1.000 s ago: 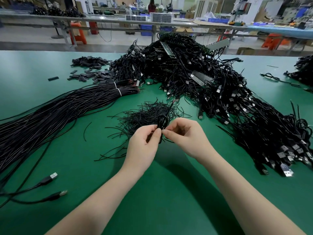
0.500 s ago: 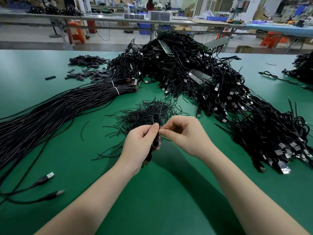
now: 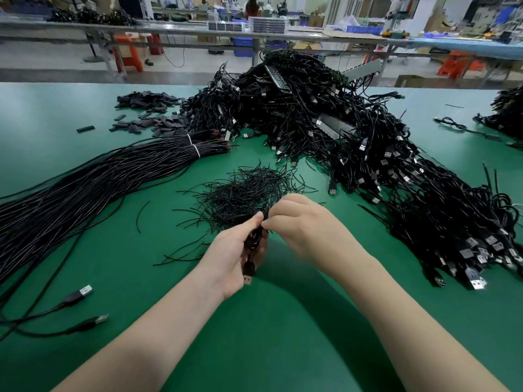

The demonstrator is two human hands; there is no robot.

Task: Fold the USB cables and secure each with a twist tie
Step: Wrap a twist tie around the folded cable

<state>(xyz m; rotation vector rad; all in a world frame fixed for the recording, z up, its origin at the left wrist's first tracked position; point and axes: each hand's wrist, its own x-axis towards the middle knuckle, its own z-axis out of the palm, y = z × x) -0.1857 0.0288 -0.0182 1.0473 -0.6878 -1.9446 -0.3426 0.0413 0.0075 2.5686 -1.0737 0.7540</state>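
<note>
Left hand (image 3: pixel 236 256) grips the folded USB cable (image 3: pixel 252 244) upright above the green table (image 3: pixel 283 335), plug hanging down, steadying it while the right hand (image 3: pixel 294 222) pinches a twist tie (image 3: pixel 266 212) at its top (tie pile (image 3: pixel 243 190) just beyond).

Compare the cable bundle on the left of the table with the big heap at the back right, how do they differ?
The left cable bundle lies straight and parallel, bound by white ties; the right heap is a loose tangle. The bundle lies low on the green table; the heap mounds high. The heap shows many USB plugs throughout; the bundle shows few. Both are black cables.
</note>
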